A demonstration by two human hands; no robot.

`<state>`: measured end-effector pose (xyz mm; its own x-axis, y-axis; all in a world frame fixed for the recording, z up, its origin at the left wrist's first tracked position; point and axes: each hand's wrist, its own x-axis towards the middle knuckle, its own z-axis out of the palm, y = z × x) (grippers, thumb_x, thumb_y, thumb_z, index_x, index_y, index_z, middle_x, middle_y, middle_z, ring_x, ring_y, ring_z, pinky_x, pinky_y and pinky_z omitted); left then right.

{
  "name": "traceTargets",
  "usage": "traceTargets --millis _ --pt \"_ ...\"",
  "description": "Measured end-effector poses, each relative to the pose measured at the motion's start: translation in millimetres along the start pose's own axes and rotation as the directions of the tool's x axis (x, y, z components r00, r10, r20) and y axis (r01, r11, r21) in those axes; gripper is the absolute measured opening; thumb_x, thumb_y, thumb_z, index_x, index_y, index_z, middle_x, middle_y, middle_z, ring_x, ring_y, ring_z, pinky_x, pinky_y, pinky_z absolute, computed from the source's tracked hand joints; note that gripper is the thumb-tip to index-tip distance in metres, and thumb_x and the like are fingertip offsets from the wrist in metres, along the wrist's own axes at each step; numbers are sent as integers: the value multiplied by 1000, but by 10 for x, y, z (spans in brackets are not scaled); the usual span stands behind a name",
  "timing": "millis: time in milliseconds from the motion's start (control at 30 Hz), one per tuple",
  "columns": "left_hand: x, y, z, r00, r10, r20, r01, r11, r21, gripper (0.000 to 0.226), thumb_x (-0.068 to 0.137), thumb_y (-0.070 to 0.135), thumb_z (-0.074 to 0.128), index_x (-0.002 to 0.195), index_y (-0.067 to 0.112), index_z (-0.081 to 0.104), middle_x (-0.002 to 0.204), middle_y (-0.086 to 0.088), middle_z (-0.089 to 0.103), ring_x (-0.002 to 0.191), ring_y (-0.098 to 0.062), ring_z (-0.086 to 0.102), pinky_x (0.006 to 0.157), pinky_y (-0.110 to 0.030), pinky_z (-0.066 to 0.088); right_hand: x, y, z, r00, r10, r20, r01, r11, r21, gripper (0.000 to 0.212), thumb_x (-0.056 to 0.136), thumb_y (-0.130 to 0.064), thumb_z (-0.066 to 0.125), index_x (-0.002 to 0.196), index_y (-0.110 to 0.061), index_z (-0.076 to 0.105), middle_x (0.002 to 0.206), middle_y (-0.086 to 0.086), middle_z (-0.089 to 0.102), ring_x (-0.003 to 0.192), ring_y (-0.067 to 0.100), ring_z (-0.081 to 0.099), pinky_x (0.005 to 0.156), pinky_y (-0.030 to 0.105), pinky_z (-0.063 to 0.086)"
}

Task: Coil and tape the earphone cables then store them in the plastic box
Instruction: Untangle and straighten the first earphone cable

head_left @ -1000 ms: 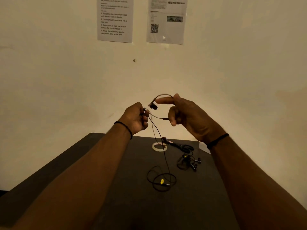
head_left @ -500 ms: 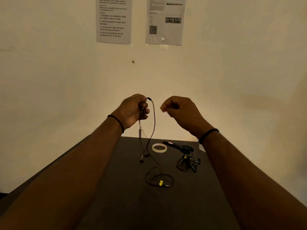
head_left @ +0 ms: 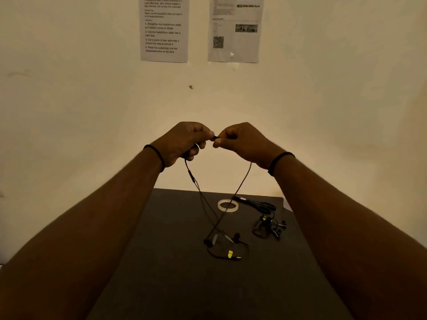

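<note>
Overhead, both hands, left (head_left: pixel 184 140) and right (head_left: pixel 240 140), pinch the earphone cable (head_left: pixel 240 184); instruction sheet (head_left: pixel 164 28) text is mostly blurred.

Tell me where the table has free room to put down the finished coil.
Bare: the table's left side, left of the earphone cable's end, and the near part below it. Crowded: far right, with tape roll, scissors, tangled earphones.

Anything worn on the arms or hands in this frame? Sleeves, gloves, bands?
No sleeves and no gloves: both forearms are bare. Each wrist carries a thin black band, one by the left hand and one by the right hand. No rings or markings show.
</note>
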<state>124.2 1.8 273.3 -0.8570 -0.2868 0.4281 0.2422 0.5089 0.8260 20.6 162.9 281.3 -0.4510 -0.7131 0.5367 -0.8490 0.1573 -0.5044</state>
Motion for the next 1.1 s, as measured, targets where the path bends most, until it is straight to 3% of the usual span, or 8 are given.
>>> traceTargets --millis 167,333,500,633,733,900,1100 --pt "-55 -54 -26 996 89 0 -89 996 16 21 96 27 58 93 12 72 59 0 50 49 -10 39 49 -22 43 90 -209 -254 996 -79 38 86 961 -263 13 89 -29 70 88 -18 77 59 -17 57 56 -3 49 51 8 31" --pt "-152 -392 26 995 98 -4 -98 992 -84 22 97 25 57 93 10 72 60 -1 47 51 -8 40 50 -23 42 152 -337 -447 992 -116 60 130 901 -414 12 86 -29 73 91 -18 78 75 -9 65 74 6 54 60 15 38" --pt "-271 -766 24 999 30 -19 -33 989 -141 22 96 25 56 93 11 72 63 -1 53 55 -12 44 58 -29 46 136 -306 -512 996 -77 45 89 901 -425 8 86 -30 73 86 -22 77 72 -6 65 70 8 53 66 26 44" --pt "-345 -938 26 1000 -22 -16 19 990 -138 26 97 28 54 95 9 72 65 -2 56 56 -12 43 56 -26 44 118 -244 -547 995 -85 -46 59 911 -408 8 88 -28 70 85 -25 77 77 -6 69 76 13 59 71 32 49" --pt "-379 -1074 31 998 -66 -4 65 993 -98 29 98 28 53 97 7 73 63 -1 54 55 -9 42 54 -22 41 117 -213 -559 995 -73 -71 38 914 -405 8 88 -30 70 82 -28 75 77 -4 69 75 13 58 74 35 51" --pt "-457 -1386 33 989 -139 -59 139 990 1 27 98 24 55 84 13 76 60 0 53 60 -14 44 55 -24 42 83 -187 -609 993 -54 -109 8 923 -386 10 84 -32 74 82 -23 77 79 -4 71 84 17 64 77 36 54" --pt "-490 -1674 42 953 -258 -158 280 951 133 28 99 16 52 80 13 71 64 -4 63 54 -10 52 50 -20 42 19 -137 -576 993 -34 -114 -14 917 -398 21 76 -41 80 72 -21 74 71 -3 69 71 16 62 69 36 53"
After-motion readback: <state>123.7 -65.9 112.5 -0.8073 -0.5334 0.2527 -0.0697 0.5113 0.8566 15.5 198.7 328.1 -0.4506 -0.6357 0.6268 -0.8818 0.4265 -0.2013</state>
